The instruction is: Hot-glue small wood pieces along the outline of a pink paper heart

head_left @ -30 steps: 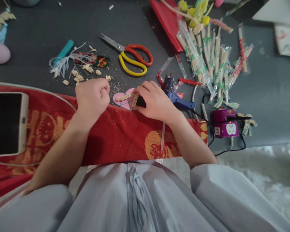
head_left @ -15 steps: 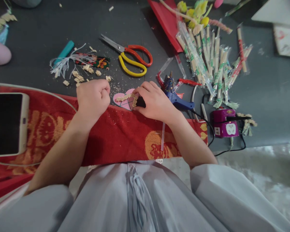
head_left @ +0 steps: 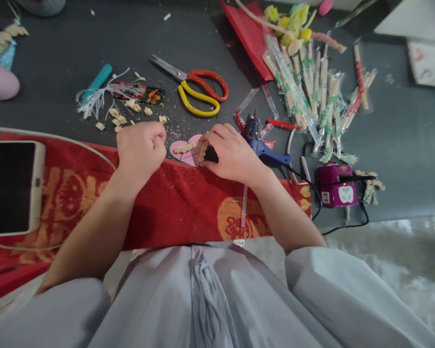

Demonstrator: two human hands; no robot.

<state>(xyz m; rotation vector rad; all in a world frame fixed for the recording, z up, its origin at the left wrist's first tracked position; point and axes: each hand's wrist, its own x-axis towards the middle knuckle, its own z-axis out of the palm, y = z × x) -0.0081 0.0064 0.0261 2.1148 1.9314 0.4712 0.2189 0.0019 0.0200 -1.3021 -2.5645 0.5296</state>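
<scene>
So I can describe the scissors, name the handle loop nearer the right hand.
The yellow loop, lower in the picture than the orange-red loop and so closer to the right hand.

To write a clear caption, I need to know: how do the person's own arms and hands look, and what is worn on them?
The left hand and right hand are bare, without gloves; no ring or watch can be seen. The forearms are uncovered up to loose, plain light grey sleeves.

Pale grey garment [head_left: 155,299], loose sleeves [head_left: 333,285]
</scene>
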